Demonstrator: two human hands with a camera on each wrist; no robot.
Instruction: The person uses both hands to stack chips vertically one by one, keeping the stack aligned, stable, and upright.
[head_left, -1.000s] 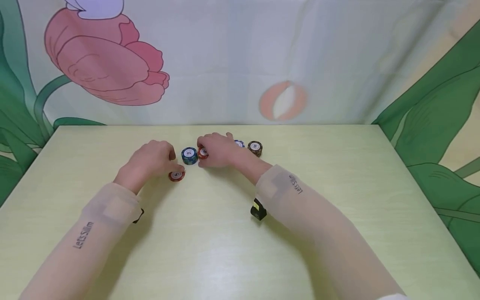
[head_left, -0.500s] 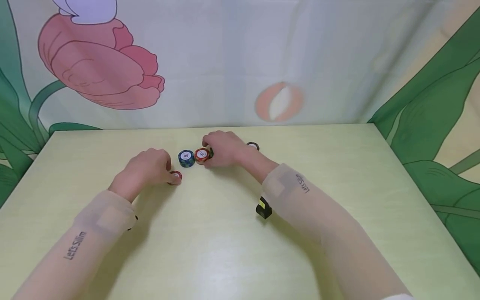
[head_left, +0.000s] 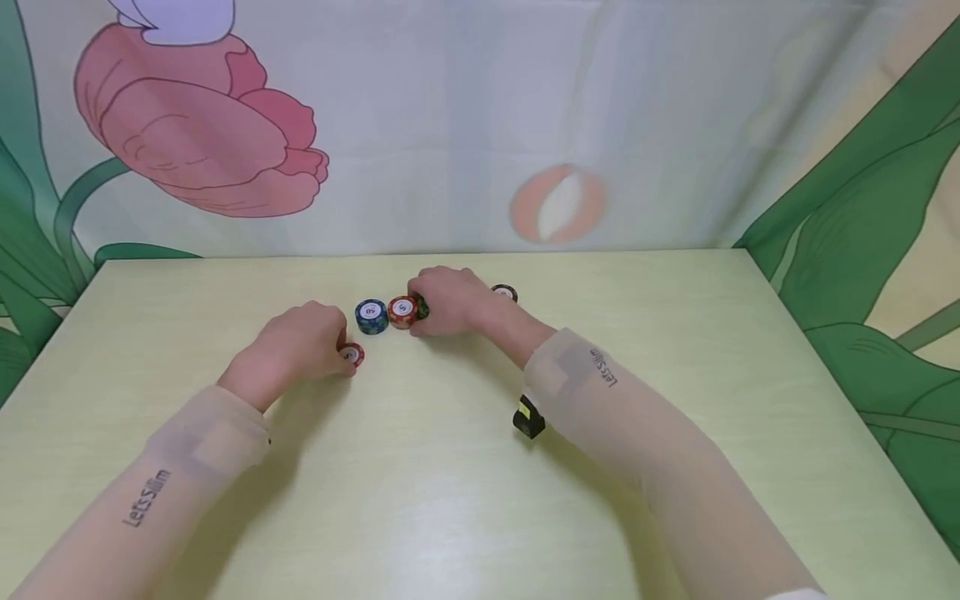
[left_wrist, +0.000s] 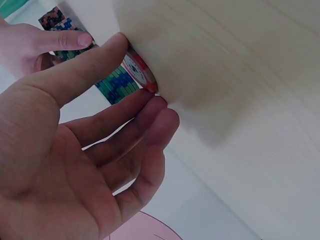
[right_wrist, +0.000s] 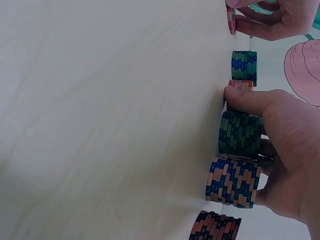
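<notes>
My left hand (head_left: 300, 342) pinches a red poker chip (head_left: 352, 355) between thumb and fingertips, its edge close to the tabletop in the left wrist view (left_wrist: 137, 72). My right hand (head_left: 450, 304) reaches around a stack of green poker chips (right_wrist: 240, 132), thumb on the near side and fingers behind. That thumb's tip covers part of a short stack of red poker chips (head_left: 402, 310). Left of the red stack stands a stack of blue-green poker chips (head_left: 371, 315). Much of the green stack is hidden under the hand in the head view.
A stack of blue and orange poker chips (right_wrist: 233, 182) stands beside the green one, hidden by the right hand in the head view. Farther right is a stack of dark and reddish poker chips (head_left: 505, 293). A printed curtain (head_left: 420, 125) hangs behind the pale table (head_left: 435, 483).
My right hand has shifted right, from around the red stack to the green one. My left hand has drawn slightly back and now pinches the red chip. The view has shifted a little.
</notes>
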